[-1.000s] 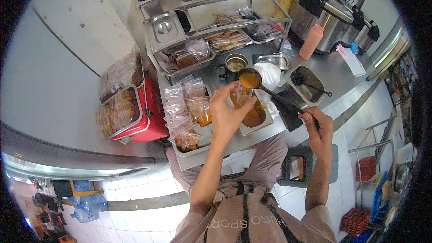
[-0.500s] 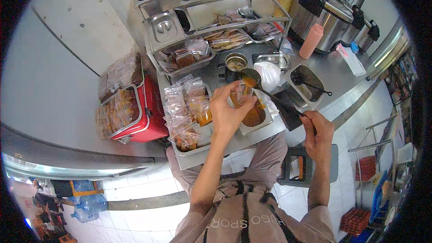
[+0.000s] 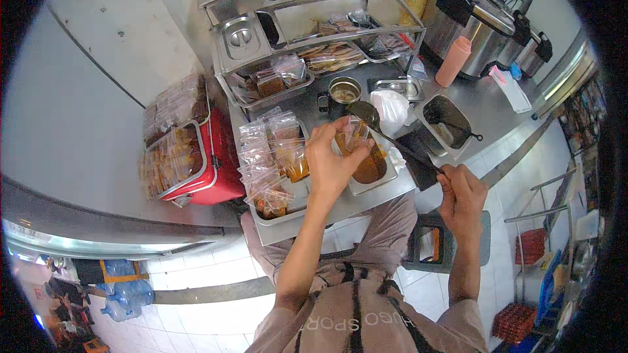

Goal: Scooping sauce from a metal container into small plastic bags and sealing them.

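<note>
Between the fingertips and thumb of my left hand (image 3: 329, 160) is a small clear plastic bag (image 3: 354, 129). Over a metal pan of orange-brown sauce (image 3: 371, 168), that bag stays upright with its mouth at the ladle. Closed around the end of a long handle, my right hand (image 3: 463, 195) holds a black ladle (image 3: 364, 114) slantwise, its bowl tipped against the bag's top. How much sauce is inside the bag is hard to see behind my fingers. Left of the pan, a tray (image 3: 278, 217) carries several filled zip bags (image 3: 286, 150).
A metal mug (image 3: 343, 91), a white plastic bag (image 3: 390, 111) and a pan with a black utensil (image 3: 446, 124) stand behind. To the left is a red cooler box (image 3: 226, 163) under bagged food. A pink squeeze bottle (image 3: 453, 62) and steel cookers (image 3: 481, 23) occupy the back right.
Orange sauce that showed in the ladle's bowl has left it, and the bowl looks darker and more tipped. Both hands stay nearly in place.
</note>
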Demonstrator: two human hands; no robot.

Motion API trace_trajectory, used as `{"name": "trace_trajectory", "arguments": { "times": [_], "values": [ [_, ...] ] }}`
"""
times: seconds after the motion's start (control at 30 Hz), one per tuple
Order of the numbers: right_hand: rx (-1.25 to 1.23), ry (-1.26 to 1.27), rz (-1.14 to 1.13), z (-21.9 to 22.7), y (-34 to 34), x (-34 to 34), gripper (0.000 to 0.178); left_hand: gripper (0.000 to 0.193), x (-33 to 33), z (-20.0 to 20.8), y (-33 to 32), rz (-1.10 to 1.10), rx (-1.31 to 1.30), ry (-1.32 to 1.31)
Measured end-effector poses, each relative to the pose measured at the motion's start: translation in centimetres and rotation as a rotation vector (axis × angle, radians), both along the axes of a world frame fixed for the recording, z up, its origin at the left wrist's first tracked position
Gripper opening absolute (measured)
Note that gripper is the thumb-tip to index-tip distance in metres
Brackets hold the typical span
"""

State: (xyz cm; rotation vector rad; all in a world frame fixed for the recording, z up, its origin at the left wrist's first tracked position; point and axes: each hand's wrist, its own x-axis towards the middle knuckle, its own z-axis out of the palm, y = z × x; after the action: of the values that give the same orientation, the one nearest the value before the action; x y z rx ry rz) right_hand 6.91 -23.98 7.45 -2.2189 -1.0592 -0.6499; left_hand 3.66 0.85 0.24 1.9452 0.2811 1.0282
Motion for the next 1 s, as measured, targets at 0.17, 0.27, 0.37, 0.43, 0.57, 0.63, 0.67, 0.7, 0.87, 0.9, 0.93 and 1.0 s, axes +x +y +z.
{"name": "trace_trajectory", "arguments": {
  "times": [0.17, 0.27, 0.37, 0.43, 0.57, 0.63, 0.67, 0.7, 0.87, 0.9, 0.93, 1.0],
  "values": [
    [-0.035, -0.087, 0.0, -0.3, -0.1, 0.2, 0.021, 0.051, 0.0, 0.0, 0.0, 0.005, 0.016, -0.022],
    [-0.078, -0.107, -0.009, -0.1, -0.1, 0.2, 0.021, 0.052, -0.1, 0.0, 0.0, 0.031, 0.016, 0.017],
    [-0.052, -0.067, -0.001, -0.2, -0.1, 0.3, 0.018, 0.051, -0.1, 0.2, -0.1, 0.026, 0.005, 0.018],
    [0.007, 0.063, 0.017, 0.0, 0.1, 0.3, 0.015, 0.051, 0.0, 0.0, -0.1, 0.037, -0.007, -0.003],
    [0.087, 0.138, 0.063, -0.4, 0.0, 0.9, 0.009, 0.051, -0.1, 0.0, 0.0, 0.027, -0.014, 0.017],
    [0.12, 0.205, 0.017, -0.5, 0.1, 1.1, 0.007, 0.051, 0.0, 0.1, -0.1, 0.028, -0.023, -0.002],
    [0.121, 0.205, 0.015, -0.5, 0.1, 1.3, 0.007, 0.051, -0.1, 0.1, 0.0, 0.026, -0.023, -0.002],
    [0.137, 0.254, 0.036, -0.4, 0.0, 1.5, 0.012, 0.051, -0.1, 0.1, 0.0, 0.018, -0.02, -0.016],
    [0.285, 0.785, 0.044, -1.4, -1.6, 2.8, 0.023, 0.055, -0.8, 0.6, 0.1, 0.03, -0.001, 0.098],
    [0.378, 0.88, 0.071, -1.7, -1.9, 3.4, 0.025, 0.054, -1.0, 0.7, 0.1, 0.029, -0.033, 0.075],
    [0.472, 0.974, 0.099, -2.0, -2.0, 3.8, 0.026, 0.054, -1.1, 0.7, 0.1, 0.028, -0.065, 0.052],
    [0.356, 0.837, 0.076, -2.5, -1.3, 4.0, 0.025, 0.052, -1.5, 0.2, 0.7, 0.034, -0.065, 0.017]
  ]
}}
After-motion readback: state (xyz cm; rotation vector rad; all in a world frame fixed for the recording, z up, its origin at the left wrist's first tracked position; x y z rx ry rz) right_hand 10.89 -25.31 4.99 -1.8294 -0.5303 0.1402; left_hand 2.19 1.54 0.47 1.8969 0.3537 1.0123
